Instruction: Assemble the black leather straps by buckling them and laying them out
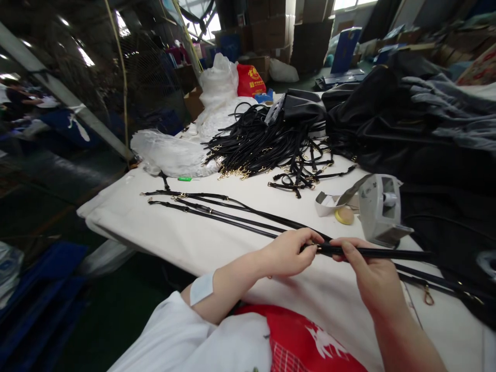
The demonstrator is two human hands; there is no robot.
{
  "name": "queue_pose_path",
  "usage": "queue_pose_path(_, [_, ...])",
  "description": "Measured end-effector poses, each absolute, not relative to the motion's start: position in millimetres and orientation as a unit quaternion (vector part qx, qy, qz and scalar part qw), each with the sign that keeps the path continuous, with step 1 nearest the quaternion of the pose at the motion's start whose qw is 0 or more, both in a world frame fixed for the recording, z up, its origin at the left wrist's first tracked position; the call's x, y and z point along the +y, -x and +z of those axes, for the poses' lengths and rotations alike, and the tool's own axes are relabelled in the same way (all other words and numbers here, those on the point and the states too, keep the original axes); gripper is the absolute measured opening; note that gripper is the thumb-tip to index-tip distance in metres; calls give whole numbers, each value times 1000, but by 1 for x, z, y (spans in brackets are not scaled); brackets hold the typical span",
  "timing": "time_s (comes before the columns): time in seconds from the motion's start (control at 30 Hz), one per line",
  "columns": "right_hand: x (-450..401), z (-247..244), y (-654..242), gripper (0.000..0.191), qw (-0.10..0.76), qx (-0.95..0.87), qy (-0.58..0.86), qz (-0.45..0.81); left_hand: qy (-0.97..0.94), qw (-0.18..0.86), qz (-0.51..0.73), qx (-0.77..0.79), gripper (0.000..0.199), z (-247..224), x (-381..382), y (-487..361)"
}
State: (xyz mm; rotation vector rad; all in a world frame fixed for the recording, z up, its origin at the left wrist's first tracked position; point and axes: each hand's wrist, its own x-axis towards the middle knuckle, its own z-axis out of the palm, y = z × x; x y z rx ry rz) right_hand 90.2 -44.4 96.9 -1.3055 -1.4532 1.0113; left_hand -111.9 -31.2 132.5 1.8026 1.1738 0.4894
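Note:
My left hand (292, 252) pinches a black leather strap (403, 253) by its gold metal fitting, near the table's front edge. Just to the right, my right hand (366, 266) grips the same strap between thumb and fingers. Several more long black straps (236, 219) with gold buckles and clasps stretch across the white table (186, 243), passing beneath and behind my hands. At the right, a gold snap hook (428, 295) lies on the tabletop beside the strap ends.
A grey tape dispenser (382, 206) stands beyond my right hand, beside a yellow roll (344, 216). Behind are a heap of black straps (263, 139), clear plastic bags (170, 152) and short buckled straps (300, 173). Black material (387, 113) with grey gloves (453, 103) covers the right side.

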Motion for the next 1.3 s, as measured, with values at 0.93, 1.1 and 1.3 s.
queue_pose_path(0.93, [-55, 95, -81, 23, 468, -602, 564, 317, -728, 394, 239, 507, 24, 134, -36, 108])
queue_pose_path(1.1, [-57, 94, -80, 19, 463, -654, 548, 240, -730, 362, 242, 527, 25, 130, -39, 99])
queue_pose_path(1.3, [-63, 102, -75, 17, 441, -736, 506, 91, -729, 321, 245, 553, 25, 124, -38, 87])
